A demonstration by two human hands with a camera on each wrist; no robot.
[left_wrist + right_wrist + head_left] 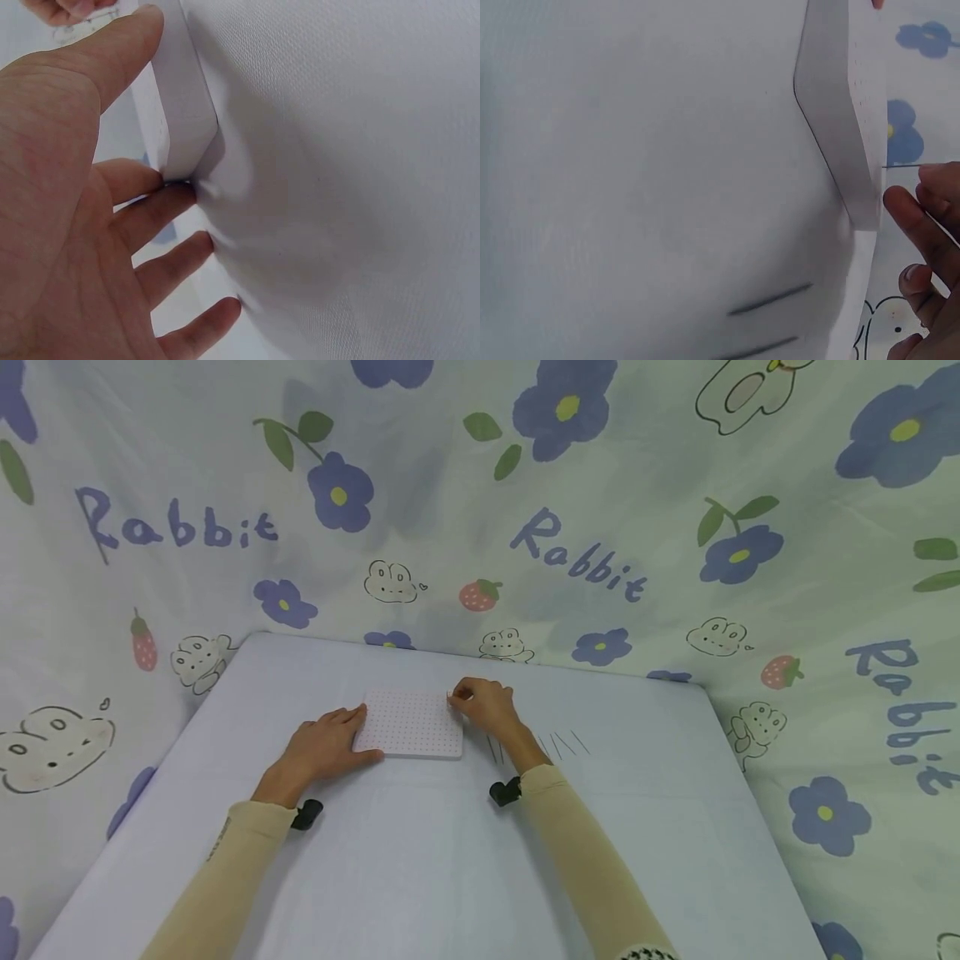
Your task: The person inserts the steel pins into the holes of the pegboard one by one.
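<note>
A white board (pixel 412 723) with rows of small holes lies on the table. My left hand (pixel 324 745) rests at its near left corner, thumb on the front edge and spread fingers along the left side; in the left wrist view the thumb (pixel 124 52) touches the board's side face. At the far right corner, my right hand (pixel 486 703) pinches a thin dark stick (pixel 904 166) between thumb and forefinger. The stick stands roughly upright, its lower end at the board's surface; whether it sits in a hole cannot be told.
Several thin dark sticks (pixel 556 745) lie on the white table (pixel 420 860) to the right of the board, partly under the right wrist. A patterned cloth (pixel 420 510) hangs behind and around the table. Each wrist carries a small black camera.
</note>
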